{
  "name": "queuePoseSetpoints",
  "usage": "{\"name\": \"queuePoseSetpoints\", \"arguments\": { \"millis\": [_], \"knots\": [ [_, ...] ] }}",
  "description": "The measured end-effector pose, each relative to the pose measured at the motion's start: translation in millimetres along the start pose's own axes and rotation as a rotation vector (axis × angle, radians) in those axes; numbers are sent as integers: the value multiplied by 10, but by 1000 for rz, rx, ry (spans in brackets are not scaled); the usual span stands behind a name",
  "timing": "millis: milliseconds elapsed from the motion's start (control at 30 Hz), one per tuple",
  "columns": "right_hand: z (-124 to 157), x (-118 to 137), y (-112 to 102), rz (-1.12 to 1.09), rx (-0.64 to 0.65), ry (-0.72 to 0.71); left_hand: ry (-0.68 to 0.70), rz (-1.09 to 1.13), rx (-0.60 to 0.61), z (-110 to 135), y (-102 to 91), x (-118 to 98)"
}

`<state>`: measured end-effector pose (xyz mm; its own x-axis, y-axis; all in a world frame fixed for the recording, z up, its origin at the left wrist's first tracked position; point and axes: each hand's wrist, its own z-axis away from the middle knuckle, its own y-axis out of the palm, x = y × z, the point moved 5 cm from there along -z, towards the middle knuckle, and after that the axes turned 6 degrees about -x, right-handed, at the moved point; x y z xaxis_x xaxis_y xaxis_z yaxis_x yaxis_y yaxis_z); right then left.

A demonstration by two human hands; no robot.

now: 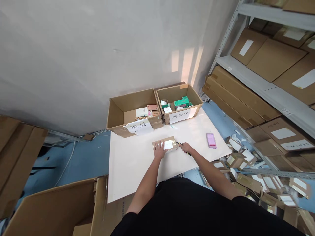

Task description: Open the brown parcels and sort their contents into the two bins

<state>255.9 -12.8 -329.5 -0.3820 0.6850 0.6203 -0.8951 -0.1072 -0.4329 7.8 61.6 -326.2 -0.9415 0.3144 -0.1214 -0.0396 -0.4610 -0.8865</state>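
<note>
A small brown cardboard parcel (pixel 165 144) with a white label and clear tape lies on the white table (pixel 133 164). My left hand (pixel 159 150) rests flat on its left part, fingers spread. My right hand (pixel 186 148) is closed round a dark, pen-like cutter (pixel 180 144) whose tip points at the parcel's right end. A pink flat packet (pixel 211 140) lies on the table further right, apart from both hands.
Two open cartons with paper labels stand at the table's far edge: the left one (pixel 133 113) and the right one (pixel 179 103), holding small boxes. Metal shelving (pixel 268 88) with flat cartons runs along the right. Several small parcels (pixel 258 177) lie heaped on the blue floor. A large open carton (pixel 54 209) stands at lower left.
</note>
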Motion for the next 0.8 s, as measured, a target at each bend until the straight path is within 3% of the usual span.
{"name": "queuePoseSetpoints", "arguments": {
  "millis": [67, 167, 267, 367, 467, 633, 700, 800],
  "knots": [
    [60, -97, -4, -17, -17, 18, 3, -7, -30, 1, -27, 2],
    [144, -169, 60, -143, -212, 72, 33, -34, -91, -28, -145, -2],
    [230, -122, 293, -204, -399, 129, 110, -61, -107, -88, -304, 7],
    [277, 41, 588, -145, -468, 122, 117, -30, -71, -106, -401, 103],
    [247, 246, 749, -56, -494, 76, 20, 20, -74, 16, -399, 253],
    [-81, 643, 711, 73, -470, 69, -143, 64, -121, 487, -220, 329],
    [-259, 852, 682, 108, -431, 42, -125, 107, -82, 671, -106, 270],
    [-441, 1125, 634, 164, -359, -52, 47, 173, -51, 842, -28, 143]
  ]
}}
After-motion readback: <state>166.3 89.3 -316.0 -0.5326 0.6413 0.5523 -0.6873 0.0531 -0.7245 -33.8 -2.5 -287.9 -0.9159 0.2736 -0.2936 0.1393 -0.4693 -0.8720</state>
